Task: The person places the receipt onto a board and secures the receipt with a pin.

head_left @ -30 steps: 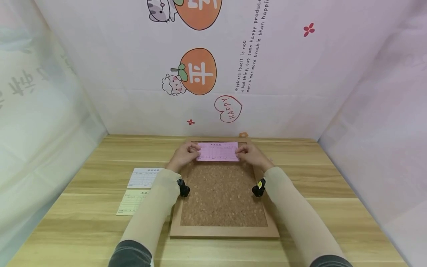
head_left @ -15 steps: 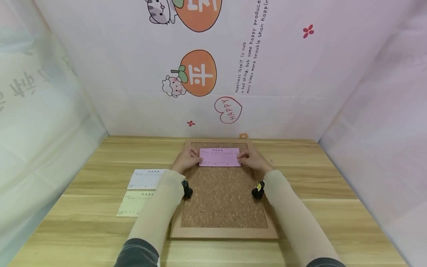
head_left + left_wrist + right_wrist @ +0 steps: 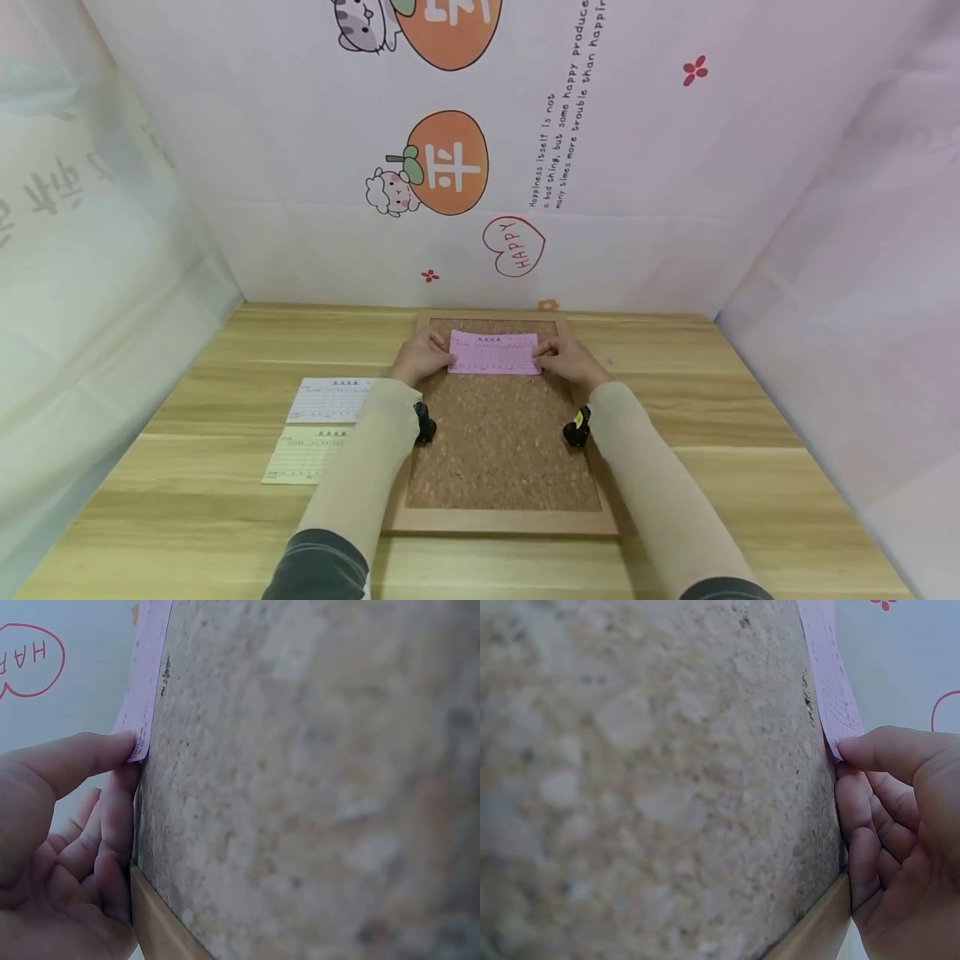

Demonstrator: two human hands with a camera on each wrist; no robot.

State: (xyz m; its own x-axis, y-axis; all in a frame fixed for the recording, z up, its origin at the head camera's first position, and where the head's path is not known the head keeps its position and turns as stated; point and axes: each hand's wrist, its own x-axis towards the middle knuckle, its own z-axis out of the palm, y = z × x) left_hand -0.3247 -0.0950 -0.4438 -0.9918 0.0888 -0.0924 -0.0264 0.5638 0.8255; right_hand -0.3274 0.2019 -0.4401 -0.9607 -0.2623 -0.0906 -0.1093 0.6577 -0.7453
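A pink printed slip (image 3: 494, 353) lies across the upper part of a wood-framed cork board (image 3: 504, 450). My left hand (image 3: 421, 357) pinches its left end between thumb and fingers; in the left wrist view that thumb (image 3: 97, 755) presses on the slip's lower corner. At the other end my right hand (image 3: 567, 360) pinches the slip's right edge, and the right wrist view shows the thumb (image 3: 889, 754) on the corner there. Both hands rest low against the board, their other fingers curled by the frame.
Left of the board, a white slip (image 3: 326, 400) and a pale yellow slip (image 3: 300, 455) lie on the wooden table (image 3: 180, 500), partly covered by the left sleeve. A printed white curtain (image 3: 622, 250) hangs behind the table and at both sides.
Both hands have brought the pink slip slightly toward me and a little to the right, down from the board's top edge. During the last half second it has hardly moved.
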